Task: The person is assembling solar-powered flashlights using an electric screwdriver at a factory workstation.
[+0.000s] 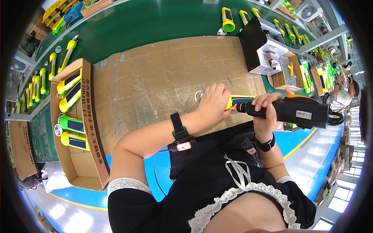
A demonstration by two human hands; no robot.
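Observation:
My left hand (213, 100) is closed around the head end of a yellow flashlight (244, 99) with a dark solar panel, lying on a cardboard sheet (167, 70). In my right hand (267, 110) is a black electric screwdriver (299, 111) with an orange lever, held level. Its tip meets the flashlight's near side by my left fingers; whether a screw sits there is too small to tell. A round clear lens piece (199, 96) shows just left of my left hand, and the fingers partly hide how it joins the flashlight.
An open carton (101, 155) with several yellow and green flashlights stands at the left. To the right are a black-and-white screw feeder (268, 58) and a small box of grey bits (286, 79). More flashlights (228, 19) line the green bench (155, 21). Far right, another person (342, 97) is seated.

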